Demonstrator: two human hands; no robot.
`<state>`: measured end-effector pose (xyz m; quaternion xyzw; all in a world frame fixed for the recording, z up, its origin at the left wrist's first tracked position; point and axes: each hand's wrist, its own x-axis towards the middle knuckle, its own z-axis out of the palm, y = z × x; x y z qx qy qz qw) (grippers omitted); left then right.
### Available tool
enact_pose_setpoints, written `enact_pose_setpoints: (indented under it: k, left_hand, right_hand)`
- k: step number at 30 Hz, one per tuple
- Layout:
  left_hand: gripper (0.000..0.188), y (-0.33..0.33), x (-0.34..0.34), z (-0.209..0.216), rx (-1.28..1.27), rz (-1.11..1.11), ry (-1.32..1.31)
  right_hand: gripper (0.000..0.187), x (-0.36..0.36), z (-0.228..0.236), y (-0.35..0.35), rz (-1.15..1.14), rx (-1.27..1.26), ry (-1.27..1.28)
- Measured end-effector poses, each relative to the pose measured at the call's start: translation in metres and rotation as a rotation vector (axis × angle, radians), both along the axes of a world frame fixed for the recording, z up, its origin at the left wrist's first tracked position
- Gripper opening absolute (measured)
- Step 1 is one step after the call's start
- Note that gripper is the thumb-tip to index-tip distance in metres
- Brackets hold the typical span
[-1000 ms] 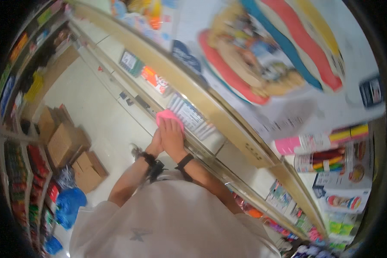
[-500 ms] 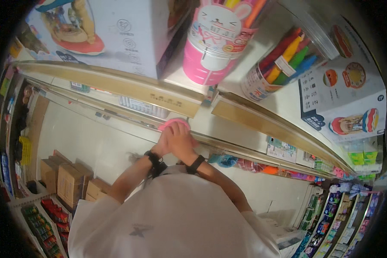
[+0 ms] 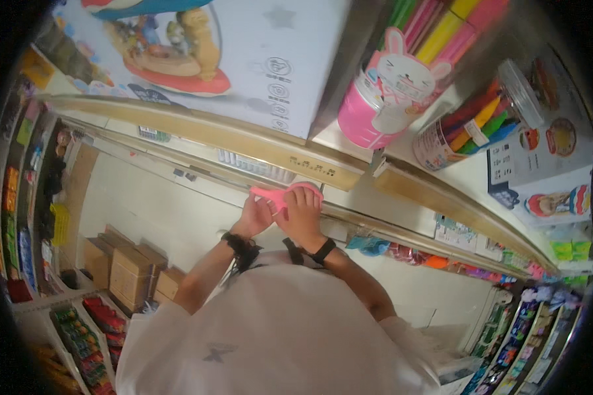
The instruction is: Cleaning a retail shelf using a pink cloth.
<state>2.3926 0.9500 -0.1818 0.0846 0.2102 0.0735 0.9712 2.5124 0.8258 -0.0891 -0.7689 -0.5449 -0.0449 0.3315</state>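
In front of my body, below the shelf edge, both hands are on a pink object (image 3: 278, 196) with a narrow end and a rounded end. Its exact kind is hard to make out. My right hand (image 3: 302, 212) is closed over the rounded end, fingers curled on top. At the narrow end, my left hand (image 3: 253, 217) has its fingers closed against the object's underside; part of the grip is hidden. Both wrists wear dark bands.
On the shelf ahead stand a large white picture box (image 3: 263, 59), a pink cup of coloured pens (image 3: 366, 118), a clear tub of crayons (image 3: 435, 141) and another box (image 3: 540, 174). The gold shelf edge (image 3: 244, 143) runs across. Cardboard cartons (image 3: 130, 276) sit at left.
My hands have moved apart from being clasped together, so more of the pink object shows between them. The view has shifted, with the shelf goods now farther right.
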Motion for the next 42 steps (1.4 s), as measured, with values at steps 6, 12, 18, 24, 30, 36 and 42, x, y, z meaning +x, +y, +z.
enact_pose_setpoints:
  k: [6, 12, 18, 24, 30, 36, 42]
  left_hand:
    - [0.039, -0.001, -0.025, 0.026, 0.199, 0.100, 0.269]
    - [0.024, -0.026, -0.027, 0.062, 0.208, 0.083, 0.154]
    - [0.044, -0.050, 0.007, 0.133, 0.323, 0.059, 0.075]
    - [0.073, -0.056, 0.018, 0.186, 0.689, 0.129, -0.096]
    - [0.051, -0.028, -0.023, 0.192, 2.433, 0.280, 0.654]
    - [0.063, -0.057, 0.027, 0.235, 2.154, 0.047, -0.030]
    - [0.054, -0.055, 0.054, 0.222, 0.940, 0.075, 0.095]
  right_hand:
    - [0.034, 0.008, -0.005, -0.013, 0.039, 0.003, 0.001]
    - [0.050, 0.035, 0.001, -0.059, -0.104, -0.087, 0.021]
    - [0.053, 0.064, 0.000, -0.109, -0.151, -0.038, 0.026]
    - [0.060, 0.060, 0.021, -0.116, -0.137, -0.138, 0.244]
    - [0.032, 0.061, 0.025, -0.117, -0.138, 0.164, 0.172]
    - [0.014, 0.052, 0.024, -0.125, 0.072, 0.062, 0.585]
    - [0.023, 0.065, 0.003, -0.176, -0.372, 0.269, 0.502]
